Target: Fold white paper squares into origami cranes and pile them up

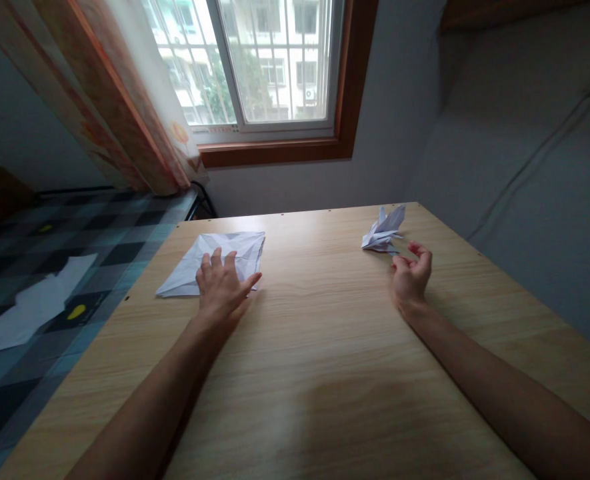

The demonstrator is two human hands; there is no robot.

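Observation:
My left hand [222,283] lies flat, fingers spread, on the near edge of a creased white paper sheet [225,250] at the left of the wooden table [319,347]. A small folded white paper figure [383,232] sits at the far right of the table. My right hand [412,270] rests on its side just in front of that figure, fingers loosely curled and apart, holding nothing; its fingertips are close to the figure's tail.
A bed with a checkered cover [75,260] and loose white paper [29,307] lies left of the table. A window [255,60] with a curtain [125,87] is straight ahead. A grey wall [535,167] runs along the right.

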